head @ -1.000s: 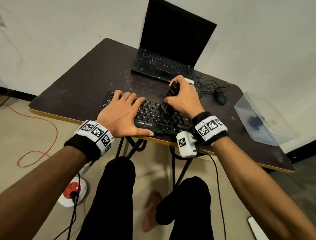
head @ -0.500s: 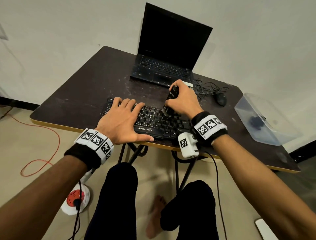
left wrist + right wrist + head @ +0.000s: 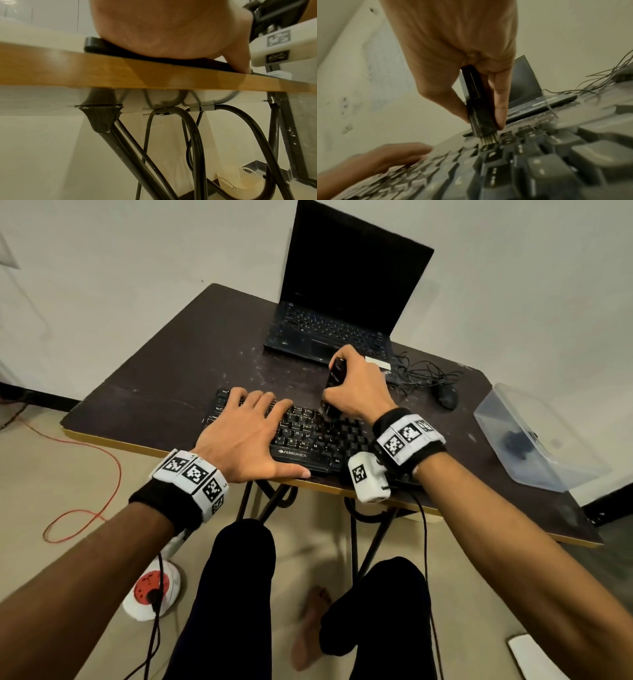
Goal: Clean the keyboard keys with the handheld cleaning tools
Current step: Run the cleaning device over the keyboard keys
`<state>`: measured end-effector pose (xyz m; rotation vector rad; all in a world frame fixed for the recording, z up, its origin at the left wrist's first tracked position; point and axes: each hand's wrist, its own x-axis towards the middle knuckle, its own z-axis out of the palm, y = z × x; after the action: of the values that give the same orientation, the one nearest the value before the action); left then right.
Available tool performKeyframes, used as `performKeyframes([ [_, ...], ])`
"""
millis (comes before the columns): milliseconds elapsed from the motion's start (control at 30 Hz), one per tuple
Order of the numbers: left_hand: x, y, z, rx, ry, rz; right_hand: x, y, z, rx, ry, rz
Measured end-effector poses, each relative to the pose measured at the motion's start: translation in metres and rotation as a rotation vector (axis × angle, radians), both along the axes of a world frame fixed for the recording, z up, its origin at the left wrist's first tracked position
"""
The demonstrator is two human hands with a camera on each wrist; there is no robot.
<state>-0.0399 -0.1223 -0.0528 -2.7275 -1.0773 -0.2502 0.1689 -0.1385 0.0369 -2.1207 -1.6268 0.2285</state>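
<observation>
A black keyboard (image 3: 308, 436) lies at the near edge of the dark table (image 3: 164, 378). My left hand (image 3: 246, 433) lies flat on its left half, fingers straight, thumb along the front edge. My right hand (image 3: 356, 392) grips a black cleaning brush (image 3: 334, 378) upright over the keyboard's upper middle rows. In the right wrist view the brush (image 3: 477, 106) is pinched between thumb and fingers, and its short bristles (image 3: 488, 140) touch the keys (image 3: 530, 169). In the left wrist view the palm (image 3: 171, 29) presses on the keyboard's edge (image 3: 96, 44).
An open black laptop (image 3: 342, 302) stands behind the keyboard. A mouse (image 3: 447, 397) with tangled cable lies to the right. A clear plastic box (image 3: 534, 440) sits at the table's right end. A white basket (image 3: 240, 182) stands under the table; a power strip (image 3: 152, 594) lies on the floor.
My right hand with the brush has shifted from the middle rows toward the keyboard's far rows. The left hand stays flat on the keyboard. The head view has tilted slightly.
</observation>
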Motion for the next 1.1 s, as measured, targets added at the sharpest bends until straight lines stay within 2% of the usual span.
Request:
performKeyframes([
  [167,-0.003,0.0,-0.002,-0.006,0.002,0.02,-0.005,0.005,-0.001,-0.052,-0.008,0.054],
  [300,-0.001,0.0,0.001,-0.004,-0.003,0.021,-0.002,0.008,0.0,-0.004,-0.01,-0.003],
  [400,-0.002,0.0,0.0,-0.001,0.0,0.031,-0.002,0.009,0.0,-0.07,-0.04,0.065],
  [533,-0.002,-0.001,0.001,-0.005,0.001,0.016,-0.008,0.008,0.004,-0.037,-0.074,0.058],
  [667,-0.003,-0.001,0.0,-0.005,-0.001,0.027,-0.008,0.008,0.007,-0.105,-0.11,0.173],
  [800,-0.002,-0.001,0.002,-0.003,-0.005,0.014,-0.007,0.006,0.007,-0.04,-0.093,0.161],
  [900,-0.003,-0.001,0.001,-0.002,-0.004,0.019,-0.011,0.003,0.008,-0.089,-0.12,0.225],
  [1000,-0.001,-0.002,0.002,0.002,-0.001,0.007,-0.007,0.001,0.006,-0.003,-0.102,0.164],
  [1100,-0.003,0.0,0.002,-0.001,-0.002,0.018,-0.008,0.0,0.006,-0.051,-0.082,0.202],
])
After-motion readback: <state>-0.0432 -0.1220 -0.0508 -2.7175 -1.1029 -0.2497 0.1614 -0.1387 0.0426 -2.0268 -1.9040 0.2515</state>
